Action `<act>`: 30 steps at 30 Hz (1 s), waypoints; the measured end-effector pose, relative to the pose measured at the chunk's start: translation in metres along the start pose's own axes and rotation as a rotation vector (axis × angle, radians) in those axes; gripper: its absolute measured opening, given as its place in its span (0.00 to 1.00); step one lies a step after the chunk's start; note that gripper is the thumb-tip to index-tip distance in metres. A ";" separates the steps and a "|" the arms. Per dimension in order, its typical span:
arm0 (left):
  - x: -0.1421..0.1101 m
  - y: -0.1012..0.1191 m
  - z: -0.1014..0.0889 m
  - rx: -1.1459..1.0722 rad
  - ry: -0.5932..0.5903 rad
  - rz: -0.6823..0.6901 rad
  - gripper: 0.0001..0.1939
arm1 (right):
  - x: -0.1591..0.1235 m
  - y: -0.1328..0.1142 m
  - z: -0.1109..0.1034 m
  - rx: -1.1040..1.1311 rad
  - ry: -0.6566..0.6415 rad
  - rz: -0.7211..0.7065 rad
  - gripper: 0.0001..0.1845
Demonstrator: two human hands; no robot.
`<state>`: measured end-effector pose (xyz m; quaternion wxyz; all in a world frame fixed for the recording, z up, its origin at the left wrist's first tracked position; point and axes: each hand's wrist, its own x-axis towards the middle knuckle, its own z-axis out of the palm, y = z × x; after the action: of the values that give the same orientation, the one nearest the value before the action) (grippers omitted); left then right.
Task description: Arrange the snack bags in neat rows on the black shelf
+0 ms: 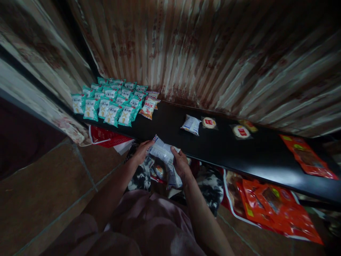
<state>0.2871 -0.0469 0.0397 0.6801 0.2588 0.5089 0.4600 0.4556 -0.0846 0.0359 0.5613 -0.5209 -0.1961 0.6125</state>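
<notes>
Your left hand (140, 153) and right hand (180, 163) pinch a white packet (161, 150) off the table (170, 124). Green packets (110, 103) sit grouped there; other packets (174, 177) lie below, not yet up.

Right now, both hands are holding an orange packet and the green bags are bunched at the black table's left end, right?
Not quite: the head view shows the left hand and right hand holding a whitish packet, not an orange one. The green bags are bunched at the black table's left end.
</notes>
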 end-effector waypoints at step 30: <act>-0.029 -0.036 0.032 -0.374 -0.055 -0.132 0.16 | -0.001 0.016 -0.005 0.143 0.126 -0.089 0.22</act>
<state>0.3282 -0.0850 0.0348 0.7587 0.1067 0.4117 0.4935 0.4524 -0.0920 0.0209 0.6350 -0.5077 -0.1391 0.5654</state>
